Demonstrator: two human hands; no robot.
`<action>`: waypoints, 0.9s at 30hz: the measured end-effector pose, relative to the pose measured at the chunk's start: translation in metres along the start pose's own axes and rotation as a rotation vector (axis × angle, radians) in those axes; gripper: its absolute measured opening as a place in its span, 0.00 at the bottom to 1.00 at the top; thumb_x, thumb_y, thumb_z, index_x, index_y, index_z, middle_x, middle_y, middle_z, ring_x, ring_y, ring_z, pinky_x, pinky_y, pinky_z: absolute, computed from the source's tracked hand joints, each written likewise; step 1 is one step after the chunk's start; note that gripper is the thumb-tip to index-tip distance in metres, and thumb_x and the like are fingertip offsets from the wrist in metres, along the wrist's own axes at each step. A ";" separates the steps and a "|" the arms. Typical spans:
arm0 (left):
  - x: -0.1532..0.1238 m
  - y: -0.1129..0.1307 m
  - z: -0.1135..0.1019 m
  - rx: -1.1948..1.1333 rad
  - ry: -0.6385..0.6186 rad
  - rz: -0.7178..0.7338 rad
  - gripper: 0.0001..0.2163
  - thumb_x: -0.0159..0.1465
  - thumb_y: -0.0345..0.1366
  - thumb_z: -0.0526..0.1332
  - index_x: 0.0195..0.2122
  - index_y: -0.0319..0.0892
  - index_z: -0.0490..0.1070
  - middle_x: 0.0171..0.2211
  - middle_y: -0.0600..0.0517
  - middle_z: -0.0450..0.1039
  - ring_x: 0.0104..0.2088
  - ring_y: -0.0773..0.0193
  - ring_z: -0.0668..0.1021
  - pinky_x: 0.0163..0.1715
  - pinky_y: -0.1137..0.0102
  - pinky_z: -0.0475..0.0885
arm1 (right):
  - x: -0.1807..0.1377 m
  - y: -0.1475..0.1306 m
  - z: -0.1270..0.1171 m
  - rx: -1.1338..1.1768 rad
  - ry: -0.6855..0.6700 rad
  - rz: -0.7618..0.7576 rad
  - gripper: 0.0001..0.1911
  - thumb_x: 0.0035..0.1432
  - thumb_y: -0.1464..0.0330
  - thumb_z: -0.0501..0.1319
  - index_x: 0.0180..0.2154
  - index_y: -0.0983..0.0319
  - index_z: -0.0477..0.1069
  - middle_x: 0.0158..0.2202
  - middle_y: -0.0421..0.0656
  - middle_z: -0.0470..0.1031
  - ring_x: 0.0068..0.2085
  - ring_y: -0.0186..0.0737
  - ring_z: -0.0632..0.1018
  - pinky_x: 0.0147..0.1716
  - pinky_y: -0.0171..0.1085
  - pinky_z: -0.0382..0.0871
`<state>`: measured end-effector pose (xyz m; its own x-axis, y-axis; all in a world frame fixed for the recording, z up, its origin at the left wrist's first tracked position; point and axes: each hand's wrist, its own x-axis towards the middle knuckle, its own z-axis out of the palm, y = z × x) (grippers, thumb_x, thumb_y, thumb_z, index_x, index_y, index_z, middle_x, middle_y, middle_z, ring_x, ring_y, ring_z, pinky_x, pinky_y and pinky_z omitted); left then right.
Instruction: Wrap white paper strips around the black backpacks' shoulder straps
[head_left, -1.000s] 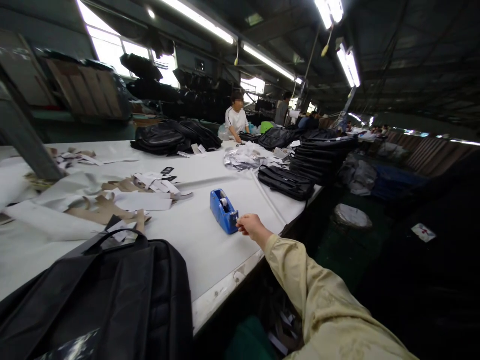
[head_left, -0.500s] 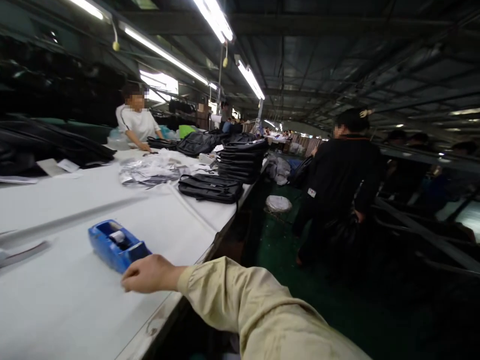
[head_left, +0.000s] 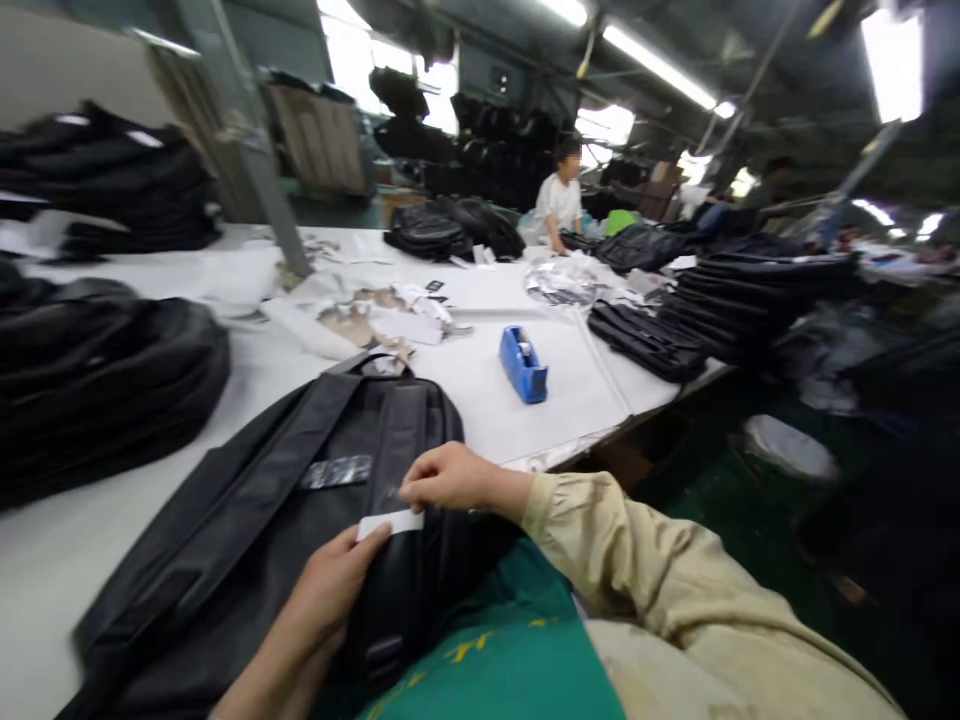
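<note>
A black backpack (head_left: 262, 570) lies on the white table with its shoulder straps facing up. My left hand (head_left: 337, 575) pinches a small white paper strip (head_left: 403, 521) against the right strap, thumb on top. Just above the strip's right end is my right hand (head_left: 454, 478), its fingertips pressed together. Whatever those fingertips hold, perhaps something thin, is too small to make out. A clear glossy patch (head_left: 337, 472) shows on the back panel between the straps. Beyond the bag stands a blue tape dispenser (head_left: 523, 365), apart from both hands.
A pile of black bags (head_left: 112, 385) sits on the left. Paper scraps (head_left: 409, 315) lie beyond the backpack. Stacked black bags (head_left: 750, 300) and clear plastic bags (head_left: 566, 278) are farther right. Across the table stands a person in white (head_left: 559, 205). The table edge (head_left: 645, 420) drops to green floor.
My view has swung left, bringing the backpack and my left hand into sight. My right hand has moved from the tape dispenser to the white paper strip on the strap.
</note>
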<state>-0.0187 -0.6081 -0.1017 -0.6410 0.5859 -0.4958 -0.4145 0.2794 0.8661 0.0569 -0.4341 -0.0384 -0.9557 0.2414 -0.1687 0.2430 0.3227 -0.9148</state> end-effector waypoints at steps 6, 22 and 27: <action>-0.009 -0.001 0.007 -0.115 0.032 0.053 0.18 0.47 0.42 0.72 0.36 0.36 0.78 0.29 0.47 0.80 0.32 0.58 0.80 0.32 0.70 0.72 | -0.008 0.008 0.017 -0.141 -0.003 0.070 0.07 0.51 0.70 0.64 0.23 0.65 0.77 0.20 0.38 0.74 0.24 0.30 0.71 0.24 0.29 0.61; -0.008 -0.008 0.008 -0.088 0.000 0.133 0.19 0.50 0.44 0.69 0.39 0.36 0.78 0.34 0.45 0.81 0.33 0.55 0.80 0.34 0.67 0.72 | 0.006 0.005 0.021 -0.338 -0.030 0.242 0.05 0.45 0.71 0.64 0.21 0.64 0.76 0.17 0.38 0.72 0.21 0.31 0.70 0.21 0.30 0.58; -0.014 -0.002 0.009 -0.117 0.017 0.140 0.15 0.50 0.42 0.66 0.35 0.38 0.78 0.28 0.50 0.79 0.33 0.56 0.79 0.35 0.67 0.71 | 0.011 0.010 0.026 -0.358 -0.021 0.247 0.08 0.46 0.67 0.66 0.19 0.63 0.74 0.17 0.39 0.73 0.23 0.33 0.73 0.21 0.30 0.60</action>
<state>-0.0032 -0.6100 -0.0959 -0.7082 0.5997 -0.3724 -0.3919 0.1048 0.9140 0.0447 -0.4516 -0.0588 -0.8639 0.3335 -0.3775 0.5036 0.5552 -0.6619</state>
